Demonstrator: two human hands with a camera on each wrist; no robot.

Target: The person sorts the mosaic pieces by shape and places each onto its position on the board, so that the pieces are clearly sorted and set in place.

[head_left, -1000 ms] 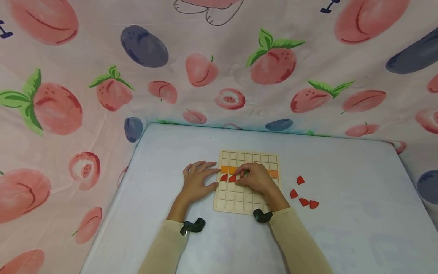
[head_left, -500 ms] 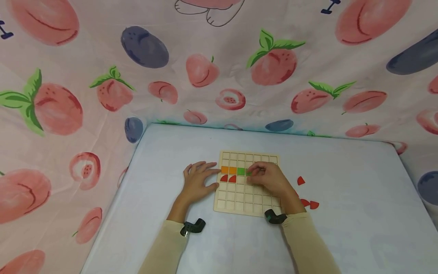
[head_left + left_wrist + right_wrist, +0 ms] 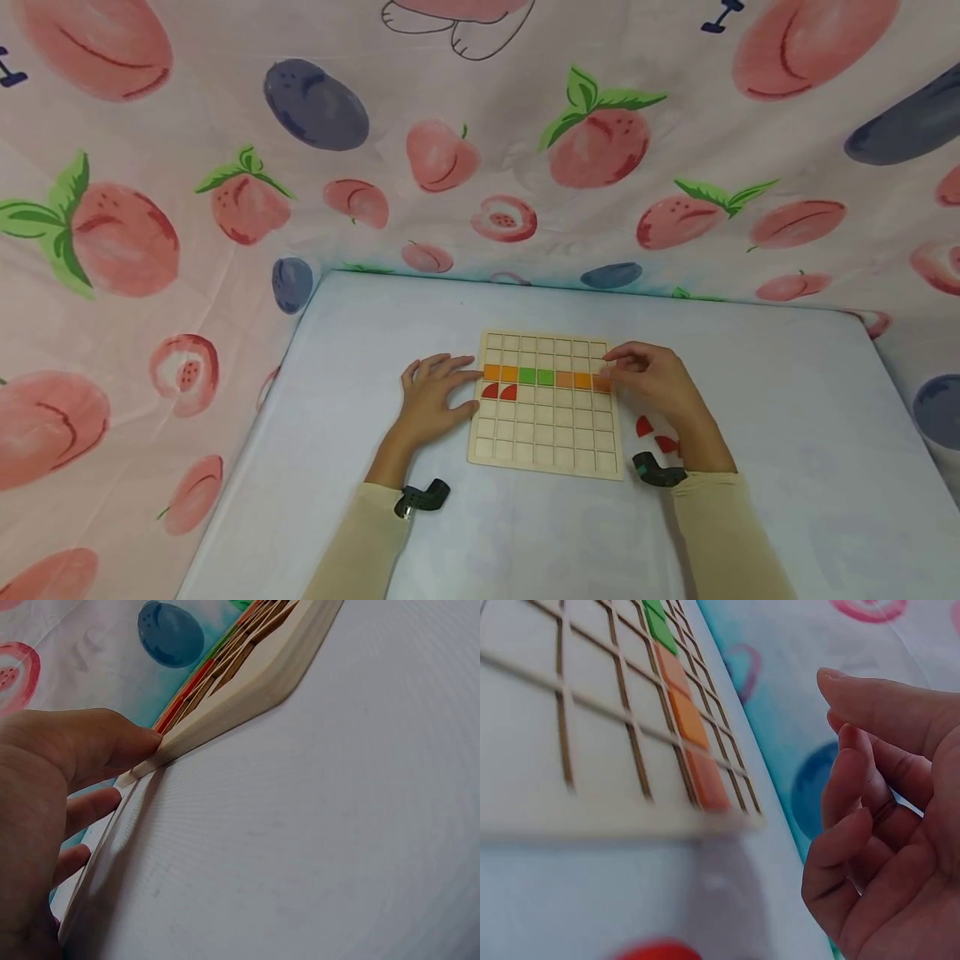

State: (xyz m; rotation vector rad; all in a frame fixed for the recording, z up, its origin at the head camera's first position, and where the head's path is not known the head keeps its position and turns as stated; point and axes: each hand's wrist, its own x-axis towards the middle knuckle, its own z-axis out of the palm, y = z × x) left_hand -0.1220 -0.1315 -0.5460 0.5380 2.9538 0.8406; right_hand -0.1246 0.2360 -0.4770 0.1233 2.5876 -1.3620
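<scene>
A pale wooden grid board (image 3: 544,437) lies flat on the table. One row of its cells holds orange tiles (image 3: 509,373), green tiles (image 3: 527,376) and a light orange tile (image 3: 564,379). Two red quarter-circle pieces (image 3: 491,390) sit in the row below, at the left. My left hand (image 3: 433,402) rests by the board's left side, fingers spread, with the thumb (image 3: 139,746) touching its edge. Above the right end of the tile row, my right hand (image 3: 662,383) hovers with fingers loosely bent. Nothing shows between its thumb and fingers in the right wrist view.
Loose red quarter-circle pieces (image 3: 644,426) lie on the table right of the board, some hidden under my right forearm. A white cloth covers the table (image 3: 810,433). Behind and to the left hangs a fruit-printed curtain (image 3: 450,75).
My right hand has moved rightward along the tile row, from the red pieces to the board's right edge, uncovering the green and orange tiles. My left hand has stayed put.
</scene>
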